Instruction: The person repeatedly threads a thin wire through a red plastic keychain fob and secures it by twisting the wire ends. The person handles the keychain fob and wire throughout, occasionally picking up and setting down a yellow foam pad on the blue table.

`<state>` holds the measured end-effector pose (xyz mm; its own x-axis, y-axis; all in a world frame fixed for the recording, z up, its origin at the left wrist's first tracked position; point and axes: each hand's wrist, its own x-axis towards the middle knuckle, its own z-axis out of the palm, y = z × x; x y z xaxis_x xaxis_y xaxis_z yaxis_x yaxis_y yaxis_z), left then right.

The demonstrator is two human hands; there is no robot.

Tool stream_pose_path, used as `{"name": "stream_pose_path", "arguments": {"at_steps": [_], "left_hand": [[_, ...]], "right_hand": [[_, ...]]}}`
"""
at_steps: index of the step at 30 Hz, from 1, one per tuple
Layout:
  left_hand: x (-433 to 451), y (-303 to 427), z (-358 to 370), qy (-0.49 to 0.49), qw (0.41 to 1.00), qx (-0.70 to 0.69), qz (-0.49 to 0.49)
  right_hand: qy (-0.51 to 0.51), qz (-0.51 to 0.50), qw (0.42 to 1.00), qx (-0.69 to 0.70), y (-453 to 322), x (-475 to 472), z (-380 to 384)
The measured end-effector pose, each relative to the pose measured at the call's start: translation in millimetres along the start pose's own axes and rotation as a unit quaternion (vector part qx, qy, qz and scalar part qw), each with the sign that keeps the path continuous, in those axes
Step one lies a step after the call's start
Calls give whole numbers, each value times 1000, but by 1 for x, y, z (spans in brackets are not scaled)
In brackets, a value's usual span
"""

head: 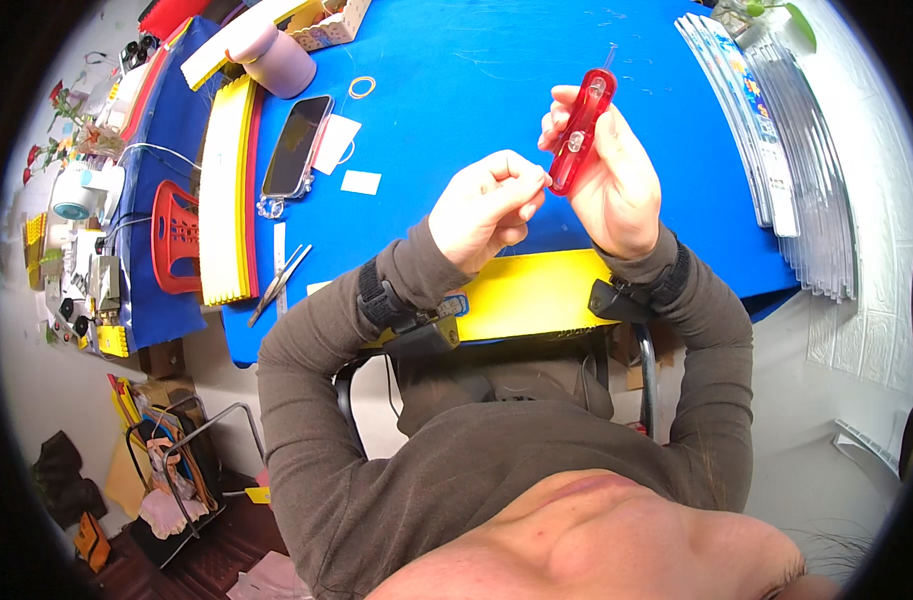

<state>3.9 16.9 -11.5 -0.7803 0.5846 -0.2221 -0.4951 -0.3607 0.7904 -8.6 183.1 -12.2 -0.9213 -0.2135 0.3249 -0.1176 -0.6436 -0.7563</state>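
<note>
My right hand (614, 180) holds a translucent red handheld tool (580, 135) with clear knobs and a thin tip pointing away from me; its exact kind cannot be told. At the tool's near end is my left hand (494, 202), its thumb and forefinger pinched together; whatever may be between them is too small to see. Several fine hook-like pieces (627, 61) lie on the blue table cover (441, 112) beyond the tool. Under my wrists lies a yellow board (535, 296) along the near edge.
On the left lie a smartphone (299, 146), white cards (361, 182), an orange elastic ring (362, 88) and metal tweezers (280, 285). A stack of yellow and red boards (231, 195) and a pinkish cup (280, 64) stand farther left. Clear plastic cases (801, 165) line the right edge.
</note>
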Motion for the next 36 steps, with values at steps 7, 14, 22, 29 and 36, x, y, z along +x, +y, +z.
{"name": "stream_pose_path", "arguments": {"at_steps": [7,14,22,29,36], "left_hand": [[5,-1,-6,-77,988,-118,-68],[10,-14,-9,-78,982,-119,-122],[13,-25,-13,-85,974,-118,-175],[14,-25,-16,-80,976,-82,-185],[12,-23,-12,-54,984,-29,-165]], "right_hand": [[0,-15,999,38,-6,3,-8],[-14,-42,995,88,-11,6,-15],[15,-148,983,108,-59,25,-49],[100,-250,958,100,-94,29,-64],[110,-254,955,107,-106,30,-75]]}}
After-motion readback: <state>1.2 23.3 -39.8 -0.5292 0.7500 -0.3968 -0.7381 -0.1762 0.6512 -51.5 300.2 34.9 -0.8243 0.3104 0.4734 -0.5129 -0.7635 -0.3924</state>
